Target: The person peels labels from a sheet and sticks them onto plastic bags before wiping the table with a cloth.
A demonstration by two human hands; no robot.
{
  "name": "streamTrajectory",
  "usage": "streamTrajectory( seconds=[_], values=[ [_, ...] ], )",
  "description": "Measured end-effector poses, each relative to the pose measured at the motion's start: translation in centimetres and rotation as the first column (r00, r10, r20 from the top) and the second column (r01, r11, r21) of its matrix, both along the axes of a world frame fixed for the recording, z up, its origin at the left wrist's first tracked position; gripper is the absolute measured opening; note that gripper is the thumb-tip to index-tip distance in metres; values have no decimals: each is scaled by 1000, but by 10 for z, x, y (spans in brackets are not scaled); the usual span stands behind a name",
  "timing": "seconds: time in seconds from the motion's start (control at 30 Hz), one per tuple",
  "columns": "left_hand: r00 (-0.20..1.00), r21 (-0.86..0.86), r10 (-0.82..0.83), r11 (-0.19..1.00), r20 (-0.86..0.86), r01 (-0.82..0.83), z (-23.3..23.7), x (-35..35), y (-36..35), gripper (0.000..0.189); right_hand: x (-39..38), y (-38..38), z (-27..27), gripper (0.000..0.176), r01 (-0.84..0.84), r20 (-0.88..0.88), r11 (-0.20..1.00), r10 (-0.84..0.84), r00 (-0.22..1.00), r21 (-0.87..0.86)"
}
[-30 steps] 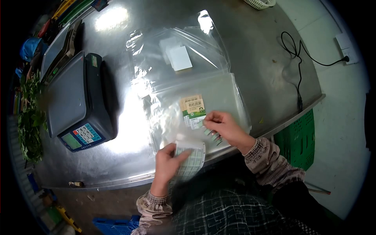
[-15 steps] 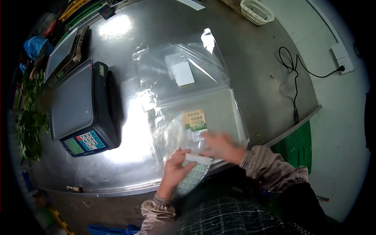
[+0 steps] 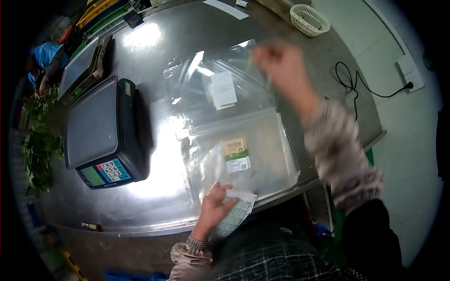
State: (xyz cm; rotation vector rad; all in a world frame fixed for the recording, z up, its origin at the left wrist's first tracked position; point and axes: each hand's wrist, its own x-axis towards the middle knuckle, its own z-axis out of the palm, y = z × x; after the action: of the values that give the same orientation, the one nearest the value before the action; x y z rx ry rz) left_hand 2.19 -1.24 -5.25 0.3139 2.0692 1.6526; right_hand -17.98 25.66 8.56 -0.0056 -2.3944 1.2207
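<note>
Clear bag [image 3: 267, 150] shows printed label [image 3: 237, 156] (inside or atop, unclear).

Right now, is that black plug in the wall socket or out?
In, it seems: the black plug sits against the white wall socket, no prongs showing.

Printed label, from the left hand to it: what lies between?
In the head view, only a strip of clear plastic shows between the left hand and the printed label; nothing else lies there.
</note>
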Motion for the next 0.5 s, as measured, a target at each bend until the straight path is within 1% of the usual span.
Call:
streamTrajectory(
  seconds=[0.03,0.07,0.1,0.13,0.17,0.2,0.23,0.27,0.37,0.4,0.43,0.5],
  values=[
    [1000,-2,13,1000,3,-13,0,2,1,13,50,-19,-27,13,-212,134,891,287,949,-401],
    [1000,9,14,1000,-18,-14,-2,3,0,14,89,-35,-68,13,-99,338,898,261,904,-428],
    [999,16,23,1000,-41,-22,-7,4,-1,15,121,-54,-113,16,-7,370,828,258,892,-561],
    [998,23,28,999,-59,-27,-11,6,-1,16,135,-64,-144,19,81,465,859,193,864,-506],
    [997,12,33,999,-64,-33,-13,8,1,16,142,-67,-160,23,169,554,883,118,824,-438],
    [997,-1,38,999,-71,-38,-12,8,3,16,142,-66,-158,27,102,546,961,57,836,-257],
    [996,-24,32,999,-78,-34,-10,8,1,17,144,-66,-155,31,47,524,996,-2,852,-73],
    [998,-11,45,999,-47,-46,-8,9,-1,17,144,-67,-150,35,-2,485,994,-53,873,113],
    [996,27,81,996,32,-81,-5,7,0,18,132,-26,-124,41,-128,556,948,-59,829,292],
    [993,29,95,995,64,-97,0,5,0,19,141,-20,-130,39,-287,437,900,125,891,328],
    [989,31,113,993,98,-117,5,6,2,19,157,-29,-129,36,-378,452,863,206,868,334],
    [978,91,51,993,200,-71,35,10,-2,19,190,-57,-125,31,-536,480,779,353,804,326]
  ],
)
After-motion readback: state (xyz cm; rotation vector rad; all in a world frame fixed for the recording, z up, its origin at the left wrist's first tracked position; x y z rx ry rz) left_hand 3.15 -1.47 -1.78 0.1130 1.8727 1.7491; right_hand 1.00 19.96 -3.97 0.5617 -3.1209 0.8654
